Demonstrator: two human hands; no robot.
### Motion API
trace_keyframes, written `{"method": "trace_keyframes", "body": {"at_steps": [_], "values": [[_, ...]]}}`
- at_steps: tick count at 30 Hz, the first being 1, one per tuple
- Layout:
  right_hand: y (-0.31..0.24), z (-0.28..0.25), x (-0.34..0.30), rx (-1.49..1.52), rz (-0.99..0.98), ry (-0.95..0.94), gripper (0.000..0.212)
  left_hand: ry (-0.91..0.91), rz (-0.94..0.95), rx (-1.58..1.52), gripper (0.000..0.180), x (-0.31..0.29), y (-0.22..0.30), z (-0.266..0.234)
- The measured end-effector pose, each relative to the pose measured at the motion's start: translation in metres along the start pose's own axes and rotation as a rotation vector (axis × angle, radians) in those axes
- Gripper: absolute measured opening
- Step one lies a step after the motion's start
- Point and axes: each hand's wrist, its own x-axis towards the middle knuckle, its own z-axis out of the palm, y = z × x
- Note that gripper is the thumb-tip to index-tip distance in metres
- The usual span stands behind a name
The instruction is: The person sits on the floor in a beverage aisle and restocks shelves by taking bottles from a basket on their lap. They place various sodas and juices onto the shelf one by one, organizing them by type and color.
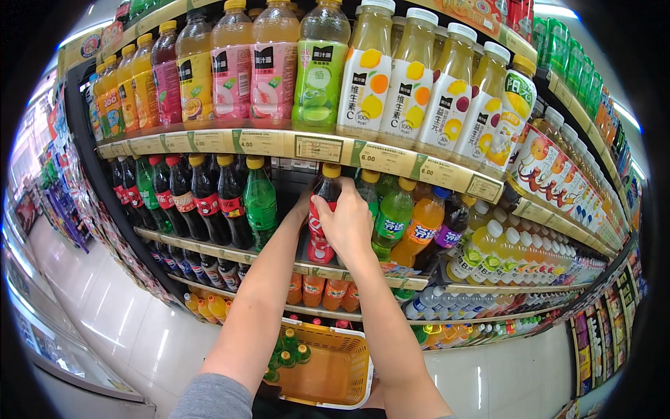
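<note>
A cola bottle (322, 234) with a red label and a yellow cap stands upright at the front of the second shelf. My right hand (349, 218) wraps around its right side, thumb across the front. My left hand (303, 207) reaches in at the bottle's left, close against it; its fingers are hidden behind the bottle and in the shelf's shadow. To the left is a green soda bottle (260, 202) with a yellow cap. Just right of my hand stand a light-green soda bottle (392, 222) and an orange soda bottle (420, 227).
Below my forearms sits a yellow plastic basket (360, 363) with several green-capped bottles (287, 353) at its left. Overhead, a price-tagged shelf edge (279, 142) carries juice bottles (366, 77). Lower shelves hold orange drinks (335, 293). White tiled floor (112, 314) lies to the left.
</note>
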Motion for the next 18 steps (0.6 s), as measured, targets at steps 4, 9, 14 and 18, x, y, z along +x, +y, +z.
{"method": "trace_keyframes", "body": {"at_steps": [4,9,14,18], "values": [[0.004,0.001,0.002,-0.005,-0.031,0.026,0.048,-0.094,-0.077,0.081,0.041,-0.010,-0.004,-0.005],[0.001,0.003,0.000,0.001,-0.021,0.094,0.042,-0.145,-0.097,0.042,0.040,-0.034,-0.017,-0.011],[-0.002,0.001,-0.002,-0.027,-0.006,0.086,0.044,-0.128,-0.003,-0.248,0.033,-0.053,-0.015,-0.002],[-0.006,0.004,-0.003,-0.040,-0.001,0.095,0.046,-0.025,-0.050,-0.281,0.029,-0.053,-0.018,-0.002]]}}
